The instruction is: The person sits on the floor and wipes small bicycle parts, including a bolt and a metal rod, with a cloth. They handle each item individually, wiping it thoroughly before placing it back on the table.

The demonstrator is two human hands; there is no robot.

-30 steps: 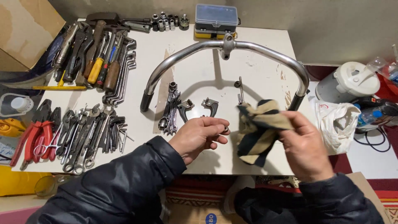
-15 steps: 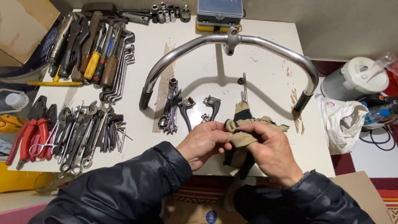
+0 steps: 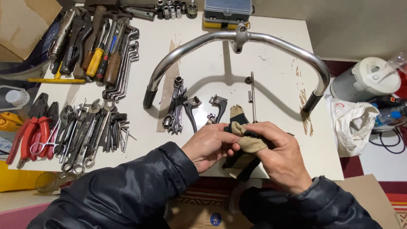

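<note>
I see my left hand [image 3: 210, 144] and right hand [image 3: 277, 154] both closed on the rag [image 3: 248, 143], near edge of the white tabletop [image 3: 271, 63].

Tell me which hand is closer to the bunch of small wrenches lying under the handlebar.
Left. The left hand sits just below and right of the small wrenches, while the right hand, wrapped in the cloth, is farther right.
</note>
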